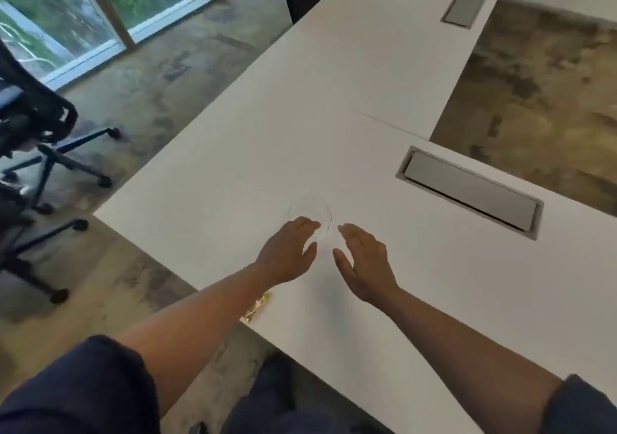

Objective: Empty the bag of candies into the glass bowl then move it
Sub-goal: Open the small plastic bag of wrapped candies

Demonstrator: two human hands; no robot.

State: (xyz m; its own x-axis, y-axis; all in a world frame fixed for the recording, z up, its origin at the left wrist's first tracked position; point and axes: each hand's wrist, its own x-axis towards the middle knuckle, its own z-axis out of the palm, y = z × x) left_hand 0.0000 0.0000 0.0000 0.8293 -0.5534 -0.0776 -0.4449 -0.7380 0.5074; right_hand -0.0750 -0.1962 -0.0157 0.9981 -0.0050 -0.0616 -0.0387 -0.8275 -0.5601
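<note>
While both arms are stretched forward from the lower edge of the frame, the glass bowl (310, 215) is seen just below the centre of the picture, standing on the white desk (384, 76). The bowl is clear and faint against the white surface, and nothing can be made out inside it. The left hand (287, 256) is held at the bowl's lower left rim, its fingers (309, 224) spread wide and overlapping the near edge of the glass; whether they actually touch it cannot be told. The right hand (364, 266) is placed just to the lower right of the bowl, palm turned inward, its fingers (350, 233) likewise spread apart and empty, with a small gap visible between them and the glass. Nothing is gripped by either hand.

The bag of candies (256, 307), shiny and yellow-gold, is seen at the near edge of the desk, lower left of centre, mostly hidden beneath the left forearm. Dark blue sleeves (83, 387) are shown at the bottom corners.

Two grey cable hatches are set into the desk: one (469, 190) at the right of the frame, another (465, 5) near the upper right. Black office chairs (36, 140) are stood on the mottled floor (541, 76) at the left edge, and a window (100, 3) with greenery behind it fills the upper left.
</note>
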